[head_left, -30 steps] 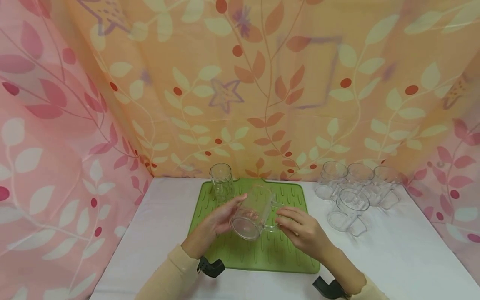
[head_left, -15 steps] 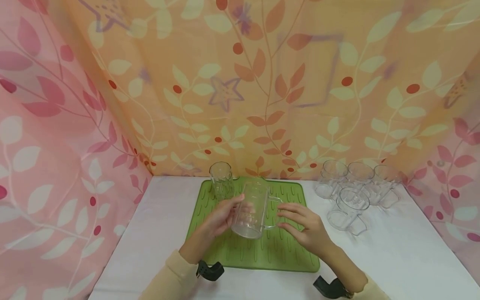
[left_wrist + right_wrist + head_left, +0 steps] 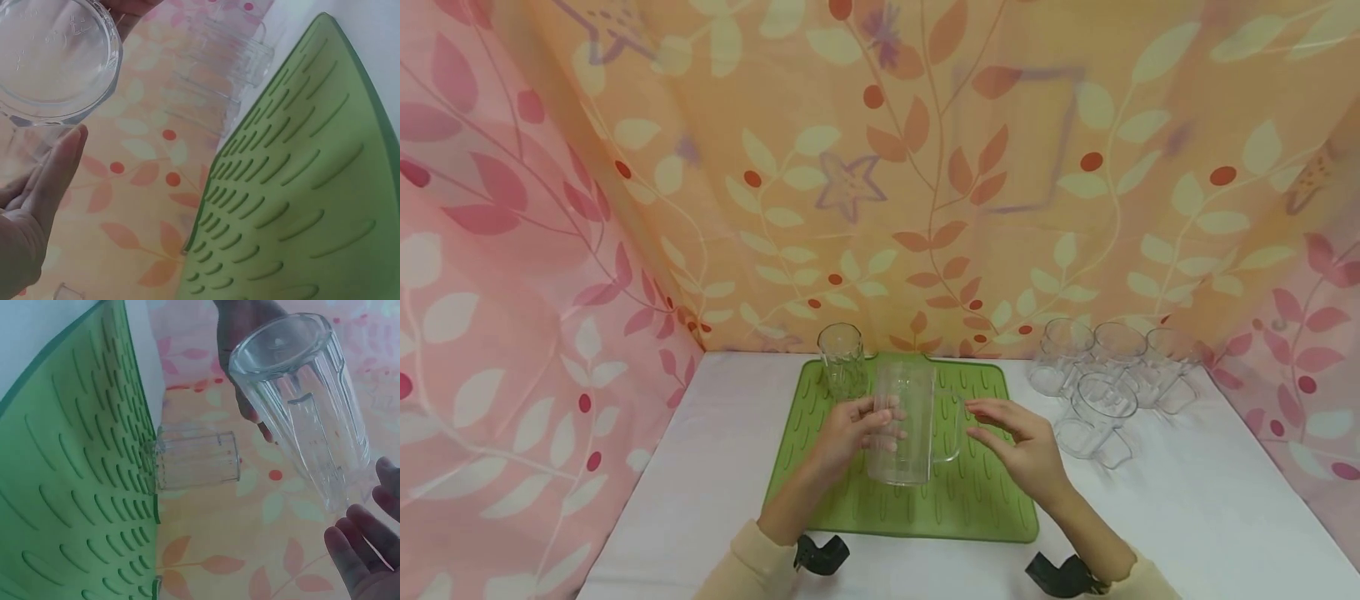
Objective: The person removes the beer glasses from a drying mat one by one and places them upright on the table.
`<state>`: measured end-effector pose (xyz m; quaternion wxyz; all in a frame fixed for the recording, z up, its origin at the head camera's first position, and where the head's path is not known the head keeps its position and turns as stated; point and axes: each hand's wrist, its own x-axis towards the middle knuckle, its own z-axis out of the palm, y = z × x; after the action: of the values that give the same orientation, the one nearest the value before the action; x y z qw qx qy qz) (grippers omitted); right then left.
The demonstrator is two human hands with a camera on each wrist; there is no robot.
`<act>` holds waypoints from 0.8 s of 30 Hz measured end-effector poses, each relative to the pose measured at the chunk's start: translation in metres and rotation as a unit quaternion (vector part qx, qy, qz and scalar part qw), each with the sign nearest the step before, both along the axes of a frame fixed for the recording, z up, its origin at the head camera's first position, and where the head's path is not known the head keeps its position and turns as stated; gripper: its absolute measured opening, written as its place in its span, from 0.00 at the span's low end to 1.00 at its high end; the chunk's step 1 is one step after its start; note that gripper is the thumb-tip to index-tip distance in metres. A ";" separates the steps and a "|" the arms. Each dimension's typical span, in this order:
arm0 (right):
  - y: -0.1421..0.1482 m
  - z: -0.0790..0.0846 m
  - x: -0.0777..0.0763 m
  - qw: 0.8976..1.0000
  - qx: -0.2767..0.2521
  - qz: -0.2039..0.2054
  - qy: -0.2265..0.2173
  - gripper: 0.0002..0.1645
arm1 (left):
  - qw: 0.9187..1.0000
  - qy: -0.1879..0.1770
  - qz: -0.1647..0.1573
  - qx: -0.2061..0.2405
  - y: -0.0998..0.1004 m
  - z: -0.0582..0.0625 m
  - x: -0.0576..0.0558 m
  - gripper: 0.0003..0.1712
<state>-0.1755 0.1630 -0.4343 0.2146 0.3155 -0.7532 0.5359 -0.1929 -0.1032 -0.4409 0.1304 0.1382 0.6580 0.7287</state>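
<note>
A clear glass mug [image 3: 904,433] is held above the green mat by my left hand [image 3: 842,433], whose fingers wrap the left side of its body. The mug stands nearly upright, its handle [image 3: 953,429] pointing right. Seen in the left wrist view, the mug's base [image 3: 56,56] bears raised lettering. My right hand [image 3: 1018,442] hovers just right of the handle, fingers loosely bent with thumb and fingertips apart; it appears not to grip anything. In the right wrist view its fingers [image 3: 356,550] lie near the handle, and the left hand [image 3: 250,344] is partly hidden behind the mug.
Another clear glass [image 3: 842,367] stands at the back left of the ridged green mat [image 3: 970,508]. Several clear glass mugs [image 3: 1105,400] are grouped on the white table [image 3: 1210,517] right of the mat. A patterned cloth [image 3: 910,183] rises behind the table.
The mug has turned from tilted to nearly upright. My right hand has drawn slightly right, away from the handle, while my left hand keeps holding the body.
</note>
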 end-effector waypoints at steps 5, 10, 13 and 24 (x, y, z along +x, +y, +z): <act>-0.001 0.002 0.001 0.997 -0.059 0.040 -0.030 0.19 | 0.998 0.055 -0.006 0.012 0.000 -0.004 0.005 0.27; 0.000 0.002 0.003 0.992 -0.093 0.050 -0.076 0.18 | 0.996 0.089 0.004 0.025 -0.001 -0.007 0.011 0.30; 0.002 0.001 0.003 0.986 -0.097 0.047 -0.129 0.18 | 0.994 0.107 0.010 0.020 -0.001 -0.009 0.014 0.32; 0.005 -0.002 -0.002 0.963 -0.091 0.090 -0.239 0.22 | 0.982 0.189 -0.003 -0.009 -0.004 -0.014 0.020 0.34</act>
<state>-0.1770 0.1680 -0.4358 0.0072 0.2240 -0.6989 0.6792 -0.1728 -0.1073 -0.4551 0.0071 0.2741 0.6767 0.6833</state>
